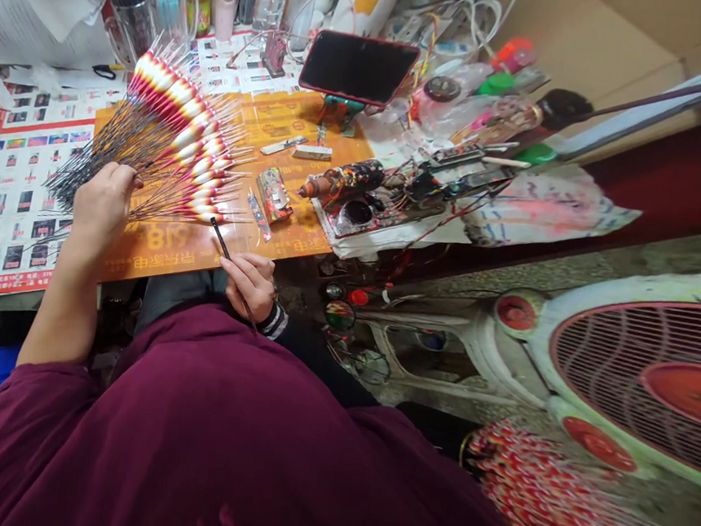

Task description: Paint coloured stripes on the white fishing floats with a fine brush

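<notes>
When looking over the paper-covered counter [5, 175], start from the orange sheet [277, 117] laid on top, then pass to the fan of painted sticks [171, 134], spread partly over that sheet and partly over the counter to its left. Judge as light even in the mass, yet awkward as a bundle: apt to slide and cross if pushed from the side. Note next the left hand [104, 196], set over the near part of the dark stems [100, 139], with fingers [125, 178] bent and drawn close together; cannot tell of a firm pinch on any one stem. Note also the right hand [254, 283], at the near edge of the counter, with fingers pinching a slim black stick [221, 238], its end pointed at the nearest painted bodies [205, 140]; cannot be sure of contact. Treat those red, white and yellow bodies as smooth, probably slippery, easy to scuff or smear. Expect stiff but springy stems, best for taking hold: pinch lightly there, clear of the color, one at a time. Avoid gripping by the thin tips [237, 155], likeliest to bend or snap.
</notes>
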